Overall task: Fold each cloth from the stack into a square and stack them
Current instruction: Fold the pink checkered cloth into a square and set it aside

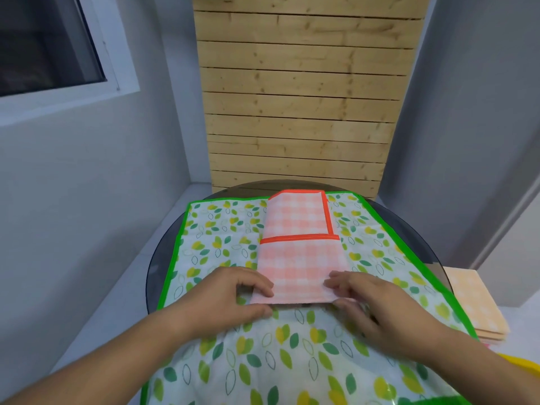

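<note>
A pink checked cloth (301,252) with an orange hem lies folded into a long strip on top of a leaf-patterned cloth (222,229) with a green border. My left hand (233,290) pinches the strip's near left corner between fingers and thumb. The near right corner is pinched the same way by my right hand (371,302). The strip's near edge sits slightly lifted off the leaf cloth.
Both cloths rest on a round dark glass table (159,258). A stack of orange checked cloths (473,305) lies to the right, beside the table. A yellow object (523,366) shows at the lower right. A wooden slat panel (298,112) stands behind the table.
</note>
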{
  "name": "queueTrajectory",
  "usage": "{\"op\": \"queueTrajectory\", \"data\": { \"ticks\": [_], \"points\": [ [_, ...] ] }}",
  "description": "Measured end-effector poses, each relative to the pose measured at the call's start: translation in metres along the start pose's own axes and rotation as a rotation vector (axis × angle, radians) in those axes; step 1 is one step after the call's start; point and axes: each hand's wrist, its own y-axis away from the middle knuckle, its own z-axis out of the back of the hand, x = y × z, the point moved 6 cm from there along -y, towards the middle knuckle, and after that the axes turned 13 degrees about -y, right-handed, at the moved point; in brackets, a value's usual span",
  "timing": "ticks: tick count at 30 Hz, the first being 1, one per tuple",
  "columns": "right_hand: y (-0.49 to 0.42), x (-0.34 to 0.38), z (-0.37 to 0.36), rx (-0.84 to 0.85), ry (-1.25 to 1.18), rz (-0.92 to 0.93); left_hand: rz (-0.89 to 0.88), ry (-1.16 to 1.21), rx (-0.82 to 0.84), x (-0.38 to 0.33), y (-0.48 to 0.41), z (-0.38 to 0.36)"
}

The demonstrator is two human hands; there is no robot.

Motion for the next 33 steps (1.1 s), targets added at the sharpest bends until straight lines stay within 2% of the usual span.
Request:
{"op": "queueTrajectory", "data": {
  "ticks": [3,5,11,14,18,21,25,27,30,33],
  "points": [
    [0.004,0.003,0.002,0.001,-0.310,-0.072,0.009,0.095,0.011,-0.004,0.006,0.004],
    [0.002,0.002,0.003,0.038,-0.403,-0.109,0.002,0.145,0.049,-0.008,0.010,0.005],
    [-0.015,-0.011,-0.006,0.236,-0.195,-0.197,-0.017,0.208,0.159,-0.018,0.019,0.001],
    [-0.018,-0.018,-0.004,0.221,-0.232,-0.257,-0.050,0.271,0.149,-0.023,0.020,0.006],
    [-0.018,-0.031,0.001,0.137,-0.451,-0.317,-0.070,0.394,0.054,-0.028,0.018,0.022],
    [-0.016,-0.036,0.005,0.147,-0.517,-0.379,-0.078,0.431,-0.052,-0.030,0.012,0.032],
    [-0.015,-0.026,0.009,0.205,-0.366,-0.301,-0.082,0.467,-0.138,-0.034,0.005,0.038],
    [-0.017,-0.021,0.009,0.157,-0.303,-0.227,-0.086,0.481,-0.192,-0.038,0.001,0.043],
    [-0.020,-0.026,0.009,0.034,-0.302,-0.273,-0.078,0.496,-0.306,-0.045,-0.006,0.050],
    [-0.022,-0.033,0.007,0.000,-0.306,-0.288,-0.022,0.470,-0.279,-0.039,-0.017,0.045]
  ]
}}
